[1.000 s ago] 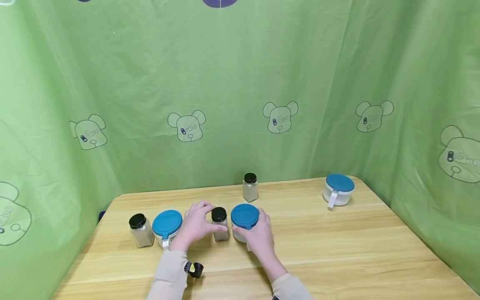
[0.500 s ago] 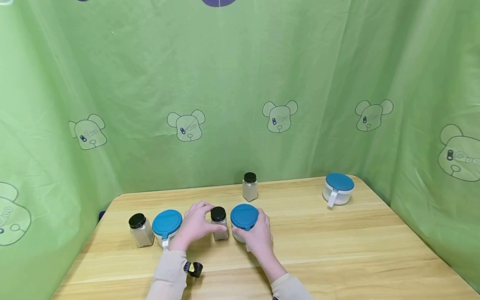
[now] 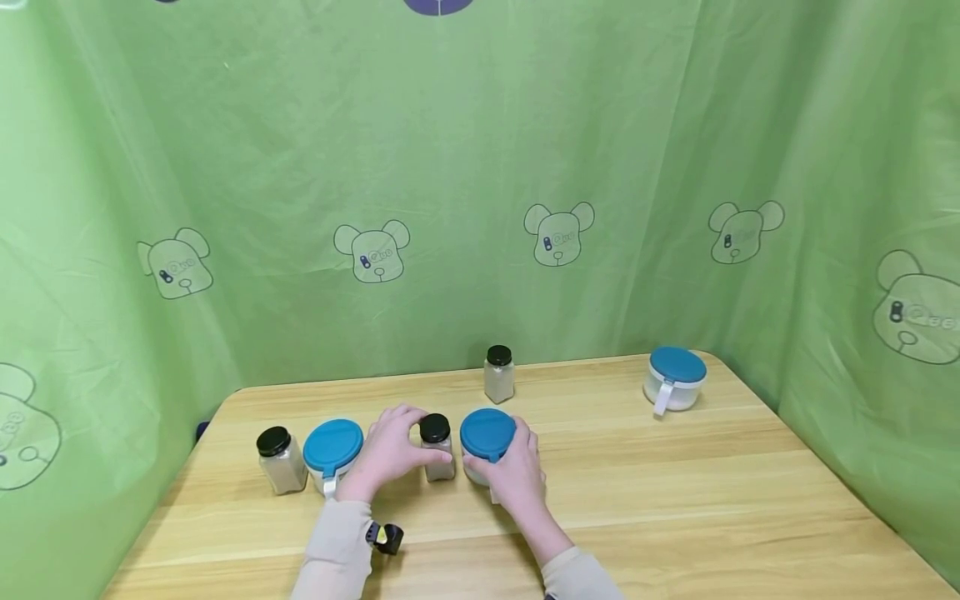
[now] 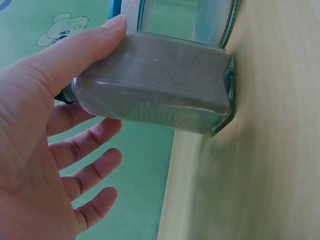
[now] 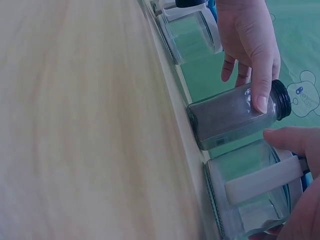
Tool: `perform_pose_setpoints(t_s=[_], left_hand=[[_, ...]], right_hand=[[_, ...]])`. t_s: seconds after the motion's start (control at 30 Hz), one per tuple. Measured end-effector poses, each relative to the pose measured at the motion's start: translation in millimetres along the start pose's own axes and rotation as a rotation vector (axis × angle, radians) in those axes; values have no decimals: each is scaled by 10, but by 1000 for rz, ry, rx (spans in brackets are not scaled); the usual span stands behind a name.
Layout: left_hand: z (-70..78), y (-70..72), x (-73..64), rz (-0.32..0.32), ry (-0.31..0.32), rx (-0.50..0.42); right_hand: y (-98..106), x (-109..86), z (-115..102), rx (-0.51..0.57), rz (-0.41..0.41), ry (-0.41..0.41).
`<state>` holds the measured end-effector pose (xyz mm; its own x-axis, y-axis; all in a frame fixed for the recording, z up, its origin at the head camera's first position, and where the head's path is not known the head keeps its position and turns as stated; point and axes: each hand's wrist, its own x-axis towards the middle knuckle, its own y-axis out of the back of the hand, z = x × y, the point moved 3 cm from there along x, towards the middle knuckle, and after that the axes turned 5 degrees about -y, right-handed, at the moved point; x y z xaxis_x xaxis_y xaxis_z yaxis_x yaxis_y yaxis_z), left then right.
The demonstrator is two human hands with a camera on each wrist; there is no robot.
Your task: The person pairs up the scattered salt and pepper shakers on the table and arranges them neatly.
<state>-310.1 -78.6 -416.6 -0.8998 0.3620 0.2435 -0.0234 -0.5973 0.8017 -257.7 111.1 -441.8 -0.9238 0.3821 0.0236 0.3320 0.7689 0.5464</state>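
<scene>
My left hand (image 3: 390,450) holds a square glass jar (image 4: 155,75) with a black lid and greyish powder inside, thumb on the near side and index finger behind. The jar stands upright on the table. Just right of it, a round glass container (image 5: 250,185) with a blue lid and white handle is held by my right hand (image 3: 517,471), thumb and fingers around its lid edge. A small gap separates jar and container. The right hand's fingers on the far side are mostly hidden.
On the wooden table (image 3: 675,517), a second blue-lidded container (image 3: 333,446) and black-lidded jar (image 3: 283,471) stand at left. Another jar (image 3: 498,383) is at the back edge, and a third container (image 3: 677,379) at the back right corner. A green curtain (image 3: 450,317) surrounds the table.
</scene>
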Motion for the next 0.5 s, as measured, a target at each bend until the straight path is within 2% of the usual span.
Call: perform_pose_setpoints(t_s=[0.5], left_hand=[[-1, 5, -5, -6, -11, 16]], right_hand=[[11, -31, -37, 6, -10, 19]])
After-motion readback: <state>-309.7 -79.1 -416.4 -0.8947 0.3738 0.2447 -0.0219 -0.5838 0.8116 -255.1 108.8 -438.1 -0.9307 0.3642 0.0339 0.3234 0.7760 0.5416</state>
